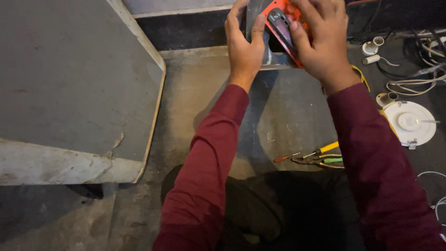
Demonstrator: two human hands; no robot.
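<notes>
Head view. The top frame edge cuts off the fingertips of both hands and the upper part of the orange plastic device with a dark grey centre panel (280,25); its full outline cannot be made out. The left hand (245,46) is clasped on the device's left side, thumb lying on the grey panel. The right hand (323,44) wraps the right side and covers most of the orange casing. Both sleeves are dark red. The device is held at top centre, above the pale step edge of the grey concrete floor (278,107).

On the floor below the right forearm lie a yellow-handled screwdriver (322,150), a small red-handled screwdriver (286,157) and green-handled pliers (325,161), close together; the sleeve hides their right ends. A round white ceiling lamp disc (409,122) lies at the right, with white cylindrical fittings (371,49) and tangled white cables (418,79) beyond it, dim and hard to separate.

A grey flat board with a worn pale edge (69,83) fills the left side. Open floor lies between the board and the tools.
</notes>
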